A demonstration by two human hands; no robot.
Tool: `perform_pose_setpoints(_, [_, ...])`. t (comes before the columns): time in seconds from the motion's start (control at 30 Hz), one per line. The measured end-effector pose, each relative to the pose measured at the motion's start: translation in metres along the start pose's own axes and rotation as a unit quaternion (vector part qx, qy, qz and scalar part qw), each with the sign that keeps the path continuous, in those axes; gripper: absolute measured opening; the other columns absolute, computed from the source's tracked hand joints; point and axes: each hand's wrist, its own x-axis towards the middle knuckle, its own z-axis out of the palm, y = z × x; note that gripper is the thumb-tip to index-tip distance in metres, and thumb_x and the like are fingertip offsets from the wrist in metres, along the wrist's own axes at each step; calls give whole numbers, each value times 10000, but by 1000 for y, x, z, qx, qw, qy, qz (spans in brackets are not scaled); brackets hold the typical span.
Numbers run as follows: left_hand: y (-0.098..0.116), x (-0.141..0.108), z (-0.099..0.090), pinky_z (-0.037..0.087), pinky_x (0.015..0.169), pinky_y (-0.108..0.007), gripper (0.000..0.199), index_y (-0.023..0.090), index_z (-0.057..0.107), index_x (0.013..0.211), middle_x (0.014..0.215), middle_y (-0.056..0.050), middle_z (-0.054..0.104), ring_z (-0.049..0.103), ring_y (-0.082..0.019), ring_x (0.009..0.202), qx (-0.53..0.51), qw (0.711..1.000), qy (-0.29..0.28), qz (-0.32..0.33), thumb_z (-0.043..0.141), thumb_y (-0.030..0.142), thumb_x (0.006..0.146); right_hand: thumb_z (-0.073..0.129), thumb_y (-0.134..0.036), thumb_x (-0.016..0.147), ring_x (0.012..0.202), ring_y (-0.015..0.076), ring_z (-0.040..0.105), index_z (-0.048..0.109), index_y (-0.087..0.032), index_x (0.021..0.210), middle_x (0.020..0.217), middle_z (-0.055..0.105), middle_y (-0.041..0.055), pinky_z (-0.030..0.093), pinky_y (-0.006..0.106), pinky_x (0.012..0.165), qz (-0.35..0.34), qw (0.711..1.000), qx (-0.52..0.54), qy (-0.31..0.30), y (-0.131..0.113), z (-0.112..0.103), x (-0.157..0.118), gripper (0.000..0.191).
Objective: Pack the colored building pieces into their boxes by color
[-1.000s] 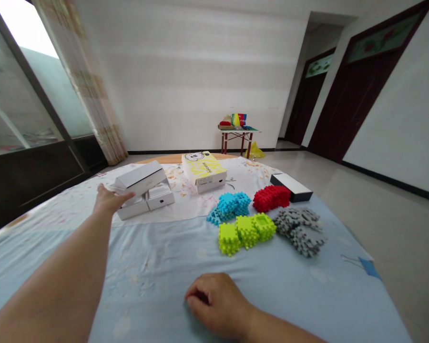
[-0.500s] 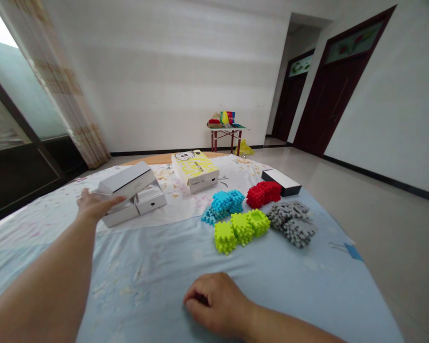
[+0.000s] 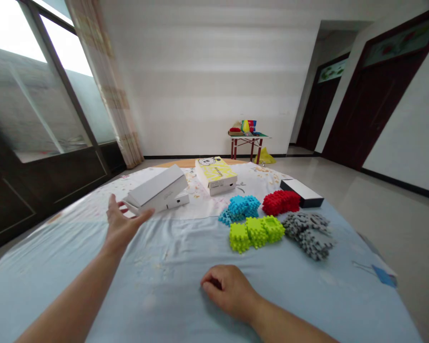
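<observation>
My left hand grips the left end of a white box, thumb along the near side and fingers round the far side. This box lies tilted over other white boxes, which it mostly hides; the end of one white box shows at its right. My right hand rests on the blue cloth, fingers curled in with nothing visible in them. Beyond it lie stacks of lime green interlocking tiles, with blue tiles, red tiles and grey tiles around them.
A yellow and white cartoon box stands at the table's far side. Behind the red tiles is a black and white box. A blue clip sits at the right table edge. A small table with colourful things stands by the wall.
The white box in my left hand has come down and now covers more of the boxes beneath. My right hand stays curled on the cloth. The view has turned to the left.
</observation>
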Motion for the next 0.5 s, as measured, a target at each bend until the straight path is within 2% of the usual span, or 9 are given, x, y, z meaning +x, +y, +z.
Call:
perform_pose_setpoints(0.1, [1,-46,-5,521,767,-356,1165,269,11,1388,1321,-114,292,413,-269,1137,-97,994,-53,8,735,462,496,448,-246,810,646,103,560,657,-167,817,712,651,7,376,184,577,-12,999,27,14,1,-1,-2,223])
perform_pose_setpoints(0.23, [-15,-92,-3,488,842,-405,1136,316,42,1386,1298,-95,310,408,-270,1144,-127,984,-128,-2,737,396,491,449,-243,823,634,100,550,646,-157,878,709,635,14,404,192,600,-62,995,44,59,-3,-8,-5,222])
perform_pose_setpoints(0.37, [-35,-116,-5,443,906,-413,1131,344,41,1379,1294,-89,298,396,-272,1179,-113,972,-206,17,744,345,494,459,-240,832,715,114,554,613,-174,921,757,616,26,437,229,705,-148,975,-1,166,-8,-21,-6,189])
perform_pose_setpoints(0.43, [-40,-120,-10,421,932,-414,1140,347,37,1381,1295,-93,302,401,-272,1184,-105,965,-239,23,751,334,492,459,-223,830,858,141,548,581,-187,994,888,614,54,433,279,806,-186,959,-43,209,-10,-26,-5,208])
perform_pose_setpoints(0.5, [-44,-122,-15,407,946,-415,1156,341,34,1386,1293,-97,316,428,-271,1166,-99,956,-273,33,758,331,486,464,-203,820,1031,174,489,531,-197,1100,1071,568,82,384,348,920,-212,947,-98,222,-9,-29,-2,289])
